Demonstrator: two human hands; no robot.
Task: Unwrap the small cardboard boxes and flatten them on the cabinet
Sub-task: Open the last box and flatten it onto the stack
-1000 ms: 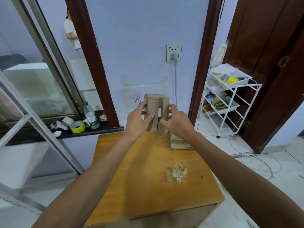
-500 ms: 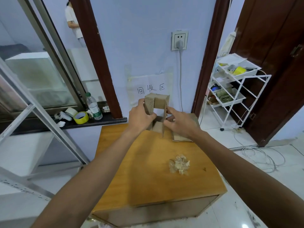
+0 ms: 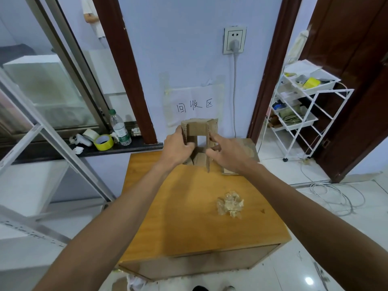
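Over the far edge of the cabinet (image 3: 189, 217), beside flat cardboard (image 3: 249, 148) at its back right corner, an opened box (image 3: 197, 129) stands upright, left hand (image 3: 177, 149) gripping its left wall, right hand (image 3: 228, 153) pinching its right; a crumpled clear wad (image 3: 230, 204) lies nearer

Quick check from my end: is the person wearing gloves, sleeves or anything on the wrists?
No gloves: the left hand and right hand are bare. The left forearm and right forearm are bare to the picture's edge, no sleeve showing. No watch, band or ring is visible.
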